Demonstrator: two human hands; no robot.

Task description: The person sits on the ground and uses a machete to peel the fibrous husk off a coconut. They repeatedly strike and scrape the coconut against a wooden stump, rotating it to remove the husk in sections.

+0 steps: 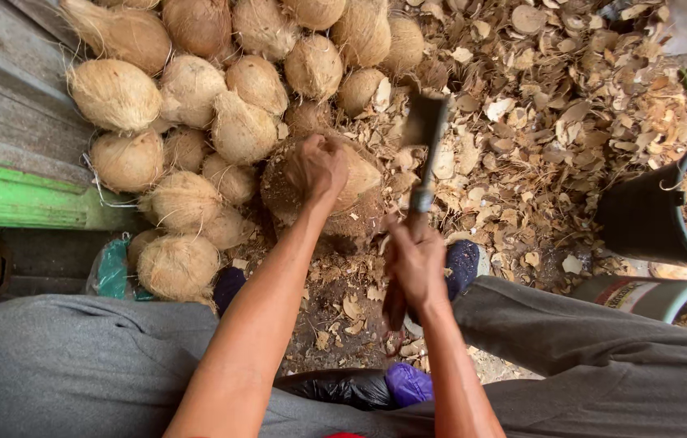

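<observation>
My left hand grips the top of a fibrous brown coconut that rests on a low stump in front of my knees. My right hand is closed around the wooden handle of a cleaver, its dark blade raised and blurred just right of the coconut. A pile of several husked coconuts lies to the left and behind.
Dry shell chips and husk scraps cover the ground on the right. A black bucket with fibre stands at right, a second container below it. Green-edged boards run along the left. My grey-trousered legs flank the stump.
</observation>
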